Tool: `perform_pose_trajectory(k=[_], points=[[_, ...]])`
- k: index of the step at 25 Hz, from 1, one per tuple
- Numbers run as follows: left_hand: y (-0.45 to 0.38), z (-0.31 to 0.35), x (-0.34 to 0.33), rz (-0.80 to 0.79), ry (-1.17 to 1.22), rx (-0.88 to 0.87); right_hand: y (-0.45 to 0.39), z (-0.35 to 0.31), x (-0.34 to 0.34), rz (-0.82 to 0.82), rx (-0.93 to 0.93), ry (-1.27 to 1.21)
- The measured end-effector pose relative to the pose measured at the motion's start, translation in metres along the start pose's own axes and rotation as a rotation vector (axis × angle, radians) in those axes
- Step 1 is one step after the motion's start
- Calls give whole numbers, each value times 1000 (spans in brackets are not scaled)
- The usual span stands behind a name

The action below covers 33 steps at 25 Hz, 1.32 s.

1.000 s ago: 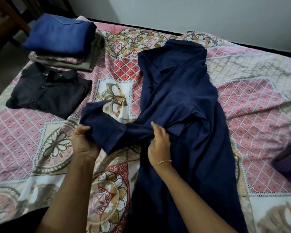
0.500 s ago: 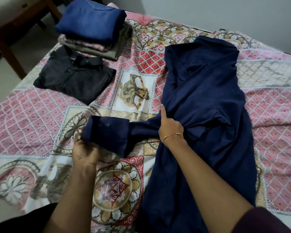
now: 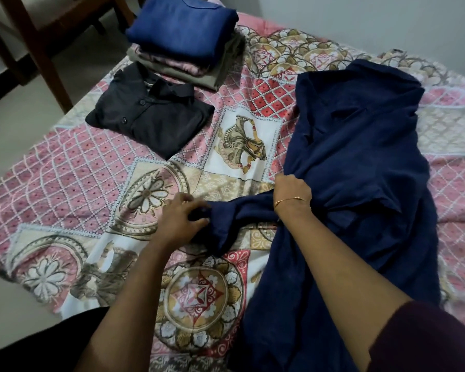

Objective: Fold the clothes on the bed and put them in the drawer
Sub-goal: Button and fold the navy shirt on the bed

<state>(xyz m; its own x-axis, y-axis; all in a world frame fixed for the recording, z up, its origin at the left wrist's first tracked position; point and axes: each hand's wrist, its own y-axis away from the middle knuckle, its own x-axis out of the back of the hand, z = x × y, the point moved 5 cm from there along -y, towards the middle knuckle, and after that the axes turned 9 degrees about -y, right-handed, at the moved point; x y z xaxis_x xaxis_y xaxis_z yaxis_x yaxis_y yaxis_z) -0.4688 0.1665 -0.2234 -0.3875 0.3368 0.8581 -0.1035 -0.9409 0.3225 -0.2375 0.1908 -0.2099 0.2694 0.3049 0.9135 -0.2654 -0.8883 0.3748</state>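
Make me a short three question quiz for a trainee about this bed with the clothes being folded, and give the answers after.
1. True or false: the black shirt lies unfolded on the bed.
2. Multiple choice: what tops the stack of folded clothes? A) a blue garment B) a white towel C) a red scarf
3. Fill in: the left hand pinches the end of the navy garment's ____, while the right hand grips the cloth nearer the body.

Key: 1 false, it is folded with collar and buttons up. 2 A. 3 sleeve.
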Motion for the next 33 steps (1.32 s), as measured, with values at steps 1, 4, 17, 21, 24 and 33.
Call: perform_pose_trajectory(k=[1,4,17,21,24,33], points=[[-2,2,-3,14,2,-66,0,-1,0,37,21,-1],[-2,-13,3,108,196,12,5,2,4,212,83,-94],[50,-89,33,485,-168,196,-31,-18,-4,161,-30,-1312],[76,-77,13,329,18,660,12,-55,-34,253,369,-686],[86,-66,-8,145,56,779,43,-81,-57,220,467,-331],[93,-47,-20,514,710,782,79,-112,-95,-234,477,-88]])
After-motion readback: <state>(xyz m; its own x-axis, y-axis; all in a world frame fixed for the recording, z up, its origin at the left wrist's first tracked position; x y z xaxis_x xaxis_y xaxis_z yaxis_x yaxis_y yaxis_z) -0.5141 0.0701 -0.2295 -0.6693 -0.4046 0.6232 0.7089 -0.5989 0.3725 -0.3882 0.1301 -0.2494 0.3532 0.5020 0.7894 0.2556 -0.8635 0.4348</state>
